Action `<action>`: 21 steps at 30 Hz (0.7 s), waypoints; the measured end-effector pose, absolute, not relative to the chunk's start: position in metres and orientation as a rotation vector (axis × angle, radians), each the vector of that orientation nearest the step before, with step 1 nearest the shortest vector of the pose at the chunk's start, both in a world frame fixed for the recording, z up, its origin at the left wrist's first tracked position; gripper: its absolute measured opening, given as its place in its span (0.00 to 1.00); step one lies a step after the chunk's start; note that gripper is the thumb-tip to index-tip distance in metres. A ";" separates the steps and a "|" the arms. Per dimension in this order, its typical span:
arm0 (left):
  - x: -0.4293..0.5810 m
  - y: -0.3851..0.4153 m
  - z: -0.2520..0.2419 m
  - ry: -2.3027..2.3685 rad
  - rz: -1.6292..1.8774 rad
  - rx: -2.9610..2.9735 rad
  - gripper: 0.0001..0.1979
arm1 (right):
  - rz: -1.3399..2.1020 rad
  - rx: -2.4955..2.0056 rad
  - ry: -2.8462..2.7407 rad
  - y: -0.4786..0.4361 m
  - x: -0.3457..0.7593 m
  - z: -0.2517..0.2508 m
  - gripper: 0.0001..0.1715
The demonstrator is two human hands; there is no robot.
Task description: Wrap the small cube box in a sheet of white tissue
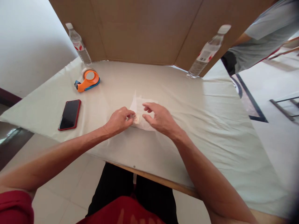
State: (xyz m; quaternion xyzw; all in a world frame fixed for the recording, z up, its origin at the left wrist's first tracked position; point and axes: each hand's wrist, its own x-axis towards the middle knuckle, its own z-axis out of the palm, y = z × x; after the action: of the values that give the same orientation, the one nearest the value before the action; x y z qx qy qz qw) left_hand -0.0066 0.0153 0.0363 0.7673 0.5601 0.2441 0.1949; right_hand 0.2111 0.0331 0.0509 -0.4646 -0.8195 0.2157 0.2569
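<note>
The thin white sheet lies near the front edge of the surface, between the two hands, with a small cream-coloured piece at its left side. The left hand has its fingertips at that piece; whether its grip is closed on it, I cannot tell. The right hand is open above the sheet, thumb and fingers apart. Handling so flimsy a sheet probably calls for light fingertip pressure, one hand steadying, without dragging or creasing it.
</note>
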 end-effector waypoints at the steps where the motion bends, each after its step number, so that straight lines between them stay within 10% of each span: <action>1: -0.008 0.016 0.031 1.556 0.725 2.236 0.13 | 0.583 -1.373 -2.172 0.032 0.221 0.049 0.24; 10: -0.005 0.007 0.014 1.434 0.891 2.464 0.11 | 1.256 -1.710 -1.529 0.003 0.245 0.024 0.40; 21: 0.007 0.008 0.003 1.283 0.985 2.532 0.17 | 1.133 -1.606 -1.450 0.011 0.216 0.004 0.52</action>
State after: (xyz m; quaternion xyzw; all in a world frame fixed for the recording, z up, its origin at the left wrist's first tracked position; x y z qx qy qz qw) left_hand 0.0070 0.0077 0.0031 0.8408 0.4260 0.3270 0.0685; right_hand 0.2165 0.0107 0.0045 -0.6177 -0.5577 0.4357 0.3428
